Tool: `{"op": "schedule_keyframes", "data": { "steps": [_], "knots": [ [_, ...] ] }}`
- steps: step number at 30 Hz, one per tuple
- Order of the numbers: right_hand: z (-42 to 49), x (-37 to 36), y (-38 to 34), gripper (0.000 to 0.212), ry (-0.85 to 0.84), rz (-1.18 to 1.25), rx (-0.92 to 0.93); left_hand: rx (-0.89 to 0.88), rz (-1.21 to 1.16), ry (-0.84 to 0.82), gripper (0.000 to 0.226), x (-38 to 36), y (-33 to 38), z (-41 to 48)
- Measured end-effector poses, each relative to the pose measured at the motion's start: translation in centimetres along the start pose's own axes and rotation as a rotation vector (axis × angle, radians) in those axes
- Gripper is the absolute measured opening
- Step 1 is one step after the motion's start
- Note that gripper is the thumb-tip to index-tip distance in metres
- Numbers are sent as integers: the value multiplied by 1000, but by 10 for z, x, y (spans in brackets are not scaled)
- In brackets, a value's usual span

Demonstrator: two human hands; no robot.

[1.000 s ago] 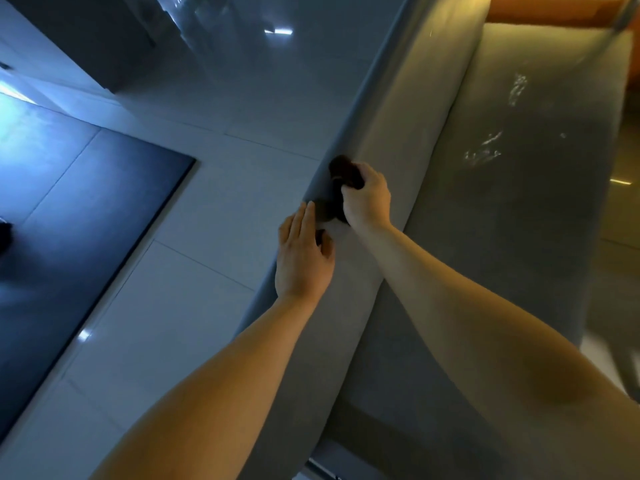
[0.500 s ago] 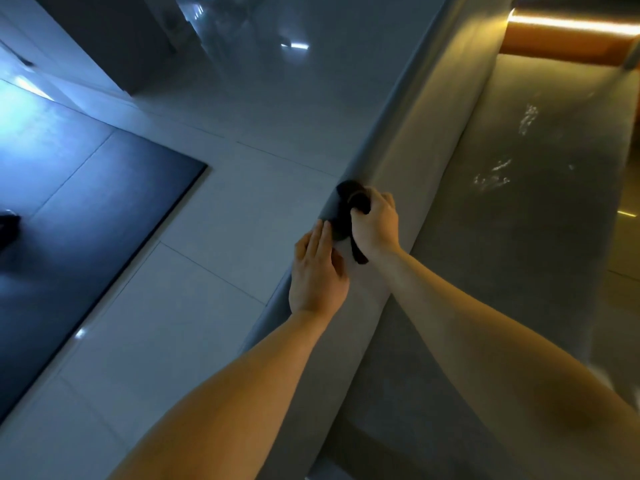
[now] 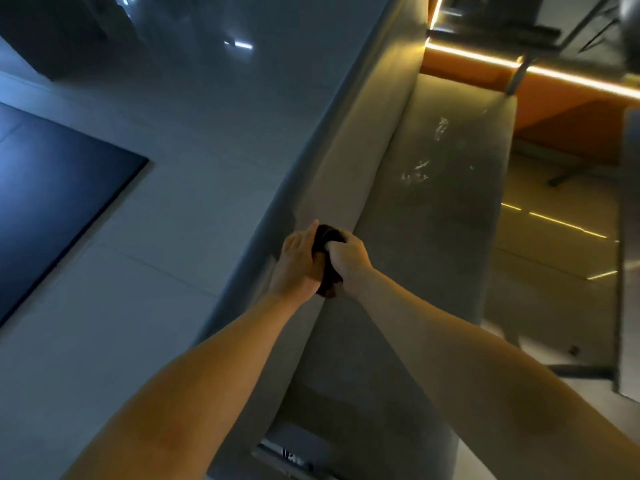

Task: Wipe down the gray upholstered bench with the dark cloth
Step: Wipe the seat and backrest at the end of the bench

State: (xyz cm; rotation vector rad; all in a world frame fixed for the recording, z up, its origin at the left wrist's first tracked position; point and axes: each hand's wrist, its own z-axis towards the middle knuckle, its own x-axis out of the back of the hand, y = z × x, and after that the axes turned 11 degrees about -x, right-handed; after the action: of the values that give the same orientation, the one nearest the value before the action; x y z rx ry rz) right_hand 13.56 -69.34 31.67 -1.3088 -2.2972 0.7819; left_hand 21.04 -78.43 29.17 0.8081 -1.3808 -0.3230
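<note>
Closest up: 2 bare forearms, angled in toward each other. Meeting at the top edge of the bench back, roughly midway along it.

Gripping the cloth in the right hand, fingers curled tight round it, knuckles up. Pressing the left hand against the cloth's left side, fingers pretty much straight and together, not wrapped round anything.

Cloth itself: dark, near black, maybe a brownish tint in this light. Bunched into a lump, not spread out. Poking out in 2 spots: a rounded wad above the knuckles and a short tail hanging below, between the wrists. Sitting right on the back's top edge, touching the fabric. Too dim to make out any weave or pattern.

Bench: gray upholstery, long and narrow, running away up the frame. Warm yellowish on the inner face of the back, duller on the seat. Further along the seat, some whitish smears, well apart from the hands.

Left of the bench: pale glossy floor tiles and a big dark rectangle, can't tell if rug or something else. Way at the far end: an orange panel with a glowing light strip along it.
</note>
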Motion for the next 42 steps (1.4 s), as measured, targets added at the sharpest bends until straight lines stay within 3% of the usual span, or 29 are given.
{"op": "schedule_keyframes", "data": {
  "steps": [4,7,10,16,21,26,29,33,38,42],
  "knots": [
    [-44,49,34,30,78,188,-94,47,-267,-38,48,-34,54,-24],
    [-68,89,67,33,123,243,-152,87,-414,-1,11,-64,87,-52],
    [-93,128,96,33,127,261,-181,170,-486,-18,14,-96,112,-82],
    [-130,227,146,23,142,149,-137,387,-517,64,45,-179,175,-125],
    [-143,316,177,20,174,65,-96,427,-691,139,23,-208,280,-151],
    [-175,374,176,11,184,144,-101,474,-916,180,12,-230,351,-164],
    [-182,387,168,15,173,162,-115,531,-1016,191,18,-236,372,-166],
    [-180,373,157,17,130,133,-110,603,-1146,273,53,-227,364,-163],
    [-161,338,142,24,106,17,-74,633,-1175,418,33,-215,328,-151],
    [-141,317,126,25,95,-22,-94,654,-1043,459,20,-203,306,-131]
  ]
}}
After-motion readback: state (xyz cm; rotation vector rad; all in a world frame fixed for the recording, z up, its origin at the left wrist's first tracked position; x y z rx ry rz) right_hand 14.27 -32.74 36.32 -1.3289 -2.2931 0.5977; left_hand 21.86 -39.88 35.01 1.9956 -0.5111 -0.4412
